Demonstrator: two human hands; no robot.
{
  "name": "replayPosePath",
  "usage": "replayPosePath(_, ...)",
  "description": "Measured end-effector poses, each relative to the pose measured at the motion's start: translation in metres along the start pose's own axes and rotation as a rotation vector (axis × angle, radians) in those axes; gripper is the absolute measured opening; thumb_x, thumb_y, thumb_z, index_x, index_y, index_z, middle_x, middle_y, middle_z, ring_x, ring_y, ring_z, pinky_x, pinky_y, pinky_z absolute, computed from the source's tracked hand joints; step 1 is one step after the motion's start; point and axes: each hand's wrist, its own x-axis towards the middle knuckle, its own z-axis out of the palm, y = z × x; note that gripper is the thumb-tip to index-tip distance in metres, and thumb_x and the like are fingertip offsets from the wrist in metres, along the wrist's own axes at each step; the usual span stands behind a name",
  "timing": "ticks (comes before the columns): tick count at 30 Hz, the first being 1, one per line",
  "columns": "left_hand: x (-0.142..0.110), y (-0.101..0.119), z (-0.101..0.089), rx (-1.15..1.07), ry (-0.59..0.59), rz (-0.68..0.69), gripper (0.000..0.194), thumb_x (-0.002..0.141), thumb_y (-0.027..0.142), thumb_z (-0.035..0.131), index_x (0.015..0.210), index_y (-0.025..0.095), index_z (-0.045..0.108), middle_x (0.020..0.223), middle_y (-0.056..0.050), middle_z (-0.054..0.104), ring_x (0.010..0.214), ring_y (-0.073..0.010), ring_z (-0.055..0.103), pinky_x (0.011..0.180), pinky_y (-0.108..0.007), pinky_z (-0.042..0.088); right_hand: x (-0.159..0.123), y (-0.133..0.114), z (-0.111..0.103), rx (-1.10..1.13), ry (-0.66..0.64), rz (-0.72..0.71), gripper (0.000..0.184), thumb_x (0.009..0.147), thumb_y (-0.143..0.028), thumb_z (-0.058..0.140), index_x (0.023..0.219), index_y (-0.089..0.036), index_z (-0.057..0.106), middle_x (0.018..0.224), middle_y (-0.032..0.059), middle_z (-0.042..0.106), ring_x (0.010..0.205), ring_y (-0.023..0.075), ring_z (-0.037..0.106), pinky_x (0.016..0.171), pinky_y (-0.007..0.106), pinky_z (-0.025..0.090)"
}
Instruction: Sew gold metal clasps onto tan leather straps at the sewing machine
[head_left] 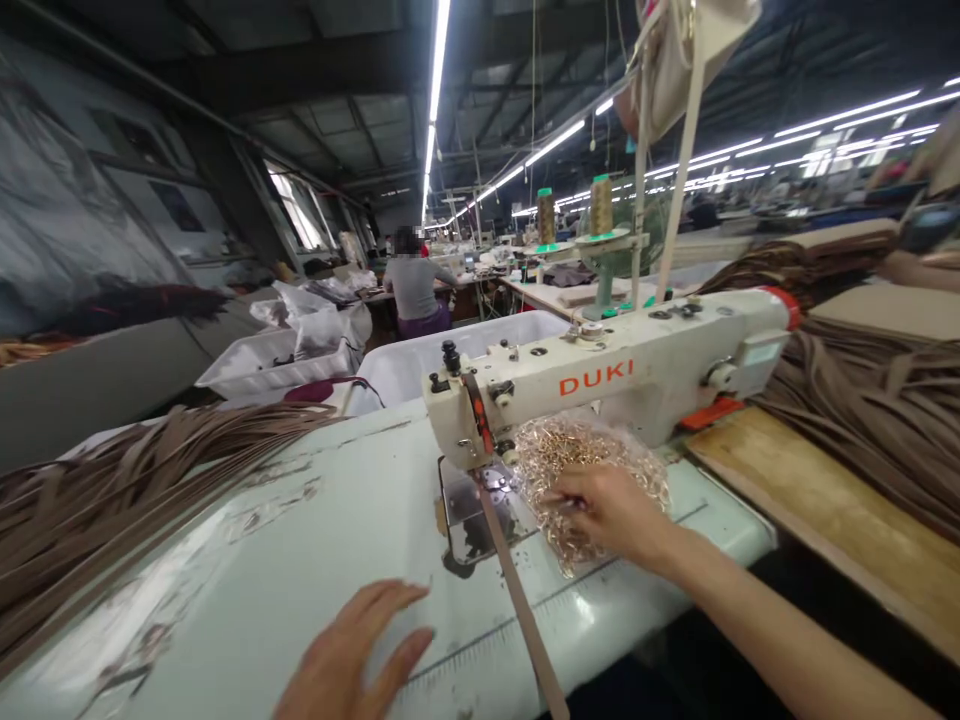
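The left hand [349, 655] is loosely spread while the right hand [615, 508] curls inward.

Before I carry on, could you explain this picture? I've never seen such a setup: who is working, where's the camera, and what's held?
There is no robot here: a person works with two bare hands, seen from a camera worn on the head, looking forward and down. The white machine marked DUKI is a sewing machine on a pale green table. A narrow brown strap runs from beneath its head toward the near edge; more brown strips lie at left. The right hand is at a heap of gold-coloured metal pieces in clear plastic; whether it grips one is unclear. The left hand is open, holding nothing visible.
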Motion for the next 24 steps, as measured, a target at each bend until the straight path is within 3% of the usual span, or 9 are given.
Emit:
replayPosePath(2,0.027,0.023,0.024,0.010,-0.076,0.072,0.042,0.089,0.045,0.052,0.127,0.026,0.049,0.126,-0.008,0.052,0.113,-0.0265,0.053,0.093,-0.043,0.049,-0.016,-0.013,0.021,0.098,-0.023,-0.078,0.022,0.078,-0.008,0.054,0.089,-0.023,0.065,0.086,-0.0010,0.064,0.084,0.0138,0.056,0.070,0.022,0.038)
replayPosePath(4,0.046,0.040,0.045,-0.009,-0.080,0.194,0.053,0.084,0.046,0.060,0.131,0.025,0.045,0.129,-0.010,0.050,0.116,-0.0280,0.049,0.093,-0.044,0.048,-0.032,-0.021,0.040,0.140,-0.043,-0.108,0.020,0.082,-0.013,0.056,0.096,-0.025,0.064,0.090,-0.0012,0.064,0.087,0.0142,0.054,0.070,0.023,0.040)
replayPosePath(8,0.055,0.041,0.068,0.011,0.021,0.343,0.068,0.078,0.050,0.066,0.133,0.020,0.041,0.128,-0.013,0.050,0.115,-0.0301,0.050,0.090,-0.042,0.051,-0.050,-0.021,0.068,0.103,0.003,-0.248,0.018,0.086,-0.025,0.058,0.104,-0.025,0.062,0.094,-0.0003,0.065,0.084,0.0153,0.053,0.066,0.023,0.043)
replayPosePath(15,0.058,0.029,0.067,0.006,0.015,0.383,0.066,0.078,0.046,0.069,0.132,0.020,0.041,0.125,-0.012,0.052,0.112,-0.0281,0.052,0.089,-0.037,0.052,-0.039,-0.019,0.082,-0.019,0.277,-0.374,0.014,0.090,-0.028,0.054,0.099,-0.023,0.062,0.090,-0.0019,0.068,0.076,0.0147,0.055,0.054,0.021,0.045)
replayPosePath(24,0.068,0.035,0.052,-0.165,-0.088,0.416,0.040,0.086,0.032,0.061,0.123,0.021,0.049,0.115,-0.009,0.055,0.107,-0.0247,0.053,0.092,-0.033,0.050,-0.038,-0.017,0.073,0.000,0.129,-0.355,0.020,0.090,-0.025,0.053,0.107,-0.022,0.062,0.098,-0.0002,0.068,0.079,0.0143,0.058,0.064,0.021,0.051)
